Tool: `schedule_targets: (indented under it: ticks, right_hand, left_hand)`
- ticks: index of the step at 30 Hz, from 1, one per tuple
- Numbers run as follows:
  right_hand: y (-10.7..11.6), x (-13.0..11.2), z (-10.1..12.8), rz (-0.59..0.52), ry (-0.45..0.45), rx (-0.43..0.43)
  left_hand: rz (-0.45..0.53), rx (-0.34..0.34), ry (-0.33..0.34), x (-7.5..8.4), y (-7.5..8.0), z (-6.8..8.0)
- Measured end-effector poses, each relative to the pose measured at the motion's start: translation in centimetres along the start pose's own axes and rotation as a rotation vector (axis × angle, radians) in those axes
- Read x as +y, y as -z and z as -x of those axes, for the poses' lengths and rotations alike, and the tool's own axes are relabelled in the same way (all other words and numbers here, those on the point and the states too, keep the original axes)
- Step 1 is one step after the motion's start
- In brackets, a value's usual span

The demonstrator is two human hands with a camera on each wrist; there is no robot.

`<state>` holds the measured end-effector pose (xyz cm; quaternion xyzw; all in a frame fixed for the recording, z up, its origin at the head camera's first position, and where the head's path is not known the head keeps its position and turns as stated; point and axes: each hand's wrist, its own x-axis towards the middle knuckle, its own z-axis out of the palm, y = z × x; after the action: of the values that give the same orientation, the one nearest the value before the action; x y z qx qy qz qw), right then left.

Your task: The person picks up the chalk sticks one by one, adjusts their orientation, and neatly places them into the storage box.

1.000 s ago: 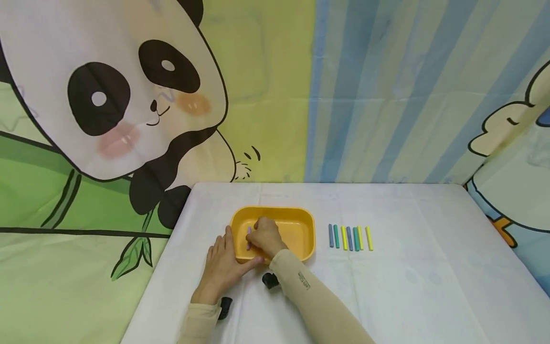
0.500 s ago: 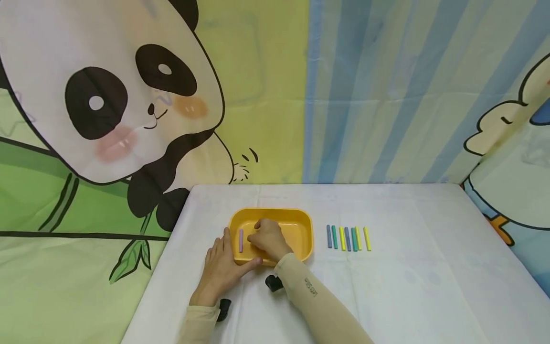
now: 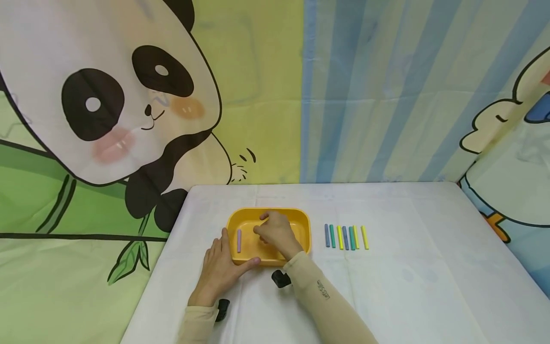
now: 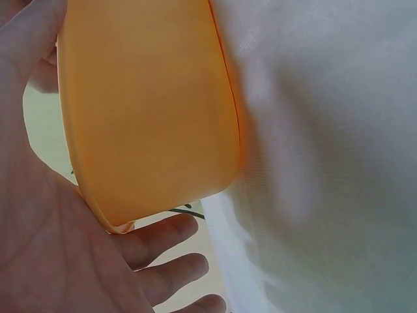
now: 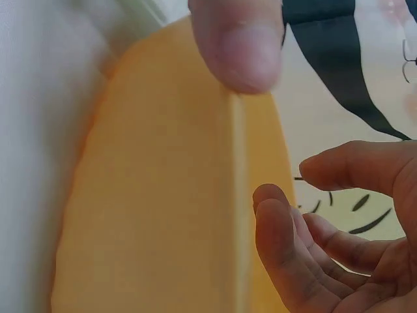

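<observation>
Comparing with a second ago, the right hand [image 3: 277,233] had let go of the purple stick [image 3: 239,241] and had shifted right and up inside the yellow tray [image 3: 302,217]; earlier it covered the stick at the tray's left part. Half a second ago the stick already lay free, and it had not moved since. The left hand [image 3: 221,270] had stayed put on the tray's near-left corner.

Purple stick lay flat on the tray floor, close to the left wall, just left of the right hand and apart from it, no contact. Left hand's thumb ran along the near rim, fingers along the left outer wall; the left wrist view showed palm and fingers [image 4: 163,261] cupping the tray wall [image 4: 143,117], fingers mostly straight, pressing.

Right hand held nothing, fingers loosely curled over the tray middle; the right wrist view showed curled fingers [image 5: 287,241] above the orange floor, empty.

Stick's long axis ran front to back, away from the person, roughly parallel to the tray's short left wall. Row of coloured sticks [image 3: 345,237] lay on the white tablecloth [image 3: 408,286] right of the tray, well apart from both hands, same front-to-back direction.
</observation>
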<state>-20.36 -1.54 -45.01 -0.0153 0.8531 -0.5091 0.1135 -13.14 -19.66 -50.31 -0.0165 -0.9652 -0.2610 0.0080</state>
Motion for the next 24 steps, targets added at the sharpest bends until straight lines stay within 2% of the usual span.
schedule_targets:
  ticks: [7, 11, 15, 24]
  right_hand:
    - [1.5, 0.1, 0.8, -0.004, 0.013, 0.028]
    - [3.0, -0.3, 1.3, -0.022, 0.014, 0.037]
    - [4.7, -0.5, 1.9, -0.042, 0.056, 0.06]
    - [7.1, 0.1, 3.2, 0.022, 0.074, 0.115]
  left_hand:
    - [-0.015, 0.008, 0.003, 0.0, 0.1, 0.0]
    - [-0.002, 0.001, 0.017, 0.0, 0.1, 0.0]
    - [0.018, -0.018, 0.035, 0.0, 0.1, 0.0]
    - [0.04, -0.052, 0.059, 0.0, 0.0, -0.1]
